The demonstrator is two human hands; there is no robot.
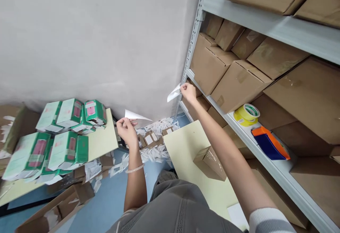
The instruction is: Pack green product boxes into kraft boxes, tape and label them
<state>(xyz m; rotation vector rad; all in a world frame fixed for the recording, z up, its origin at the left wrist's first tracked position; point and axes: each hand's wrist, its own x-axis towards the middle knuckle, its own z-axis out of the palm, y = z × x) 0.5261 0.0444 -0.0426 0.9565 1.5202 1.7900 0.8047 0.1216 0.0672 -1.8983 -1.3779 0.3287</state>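
Note:
My left hand (128, 131) is raised near the middle, with thumb and fingers pinched on a thin white paper sheet (136, 115) that tapers to a point on the right. Farther forward and to the right, my right hand (188, 92) pinches a second white paper piece (173, 93), which curls at its lower end. A gap separates the two pieces. Whether either is a sticky label or its backing I cannot tell. Below my right forearm, a small taped cardboard box (209, 162) rests on the pale yellow table (183, 148).
Green-and-white cartons (66, 148) stand on a table at left. A grey shelf rack (268, 176) on the right holds brown boxes (240, 84), yellow tape rolls (247, 114) and an orange-and-blue tape dispenser (269, 143). White paper scraps (155, 154) litter the floor by the wall (92, 31).

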